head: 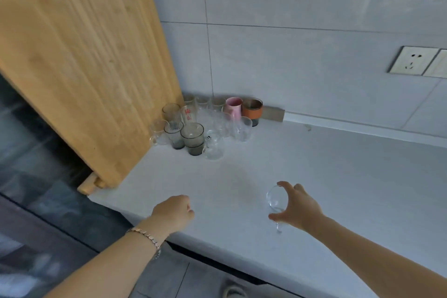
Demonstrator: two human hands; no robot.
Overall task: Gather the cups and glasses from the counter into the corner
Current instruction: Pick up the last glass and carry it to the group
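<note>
My right hand point(296, 208) grips a small clear glass point(274, 197) from the side, above the white counter point(338, 189) near its front edge. My left hand point(175, 214) hovers over the counter to the left, fingers curled with nothing in them. In the far corner stands a cluster of several cups and glasses: a pink cup point(233, 106), an orange-banded cup point(252, 110), a smoky grey glass point(192, 138), a glass with red print point(188, 115) and clear glasses point(243, 129).
A large wooden board point(84, 68) leans at the counter's left end, beside the cluster. A tiled wall with a socket point(412, 60) runs behind. A small grey block point(273, 113) sits against the wall right of the cups. The counter's front edge drops to the floor.
</note>
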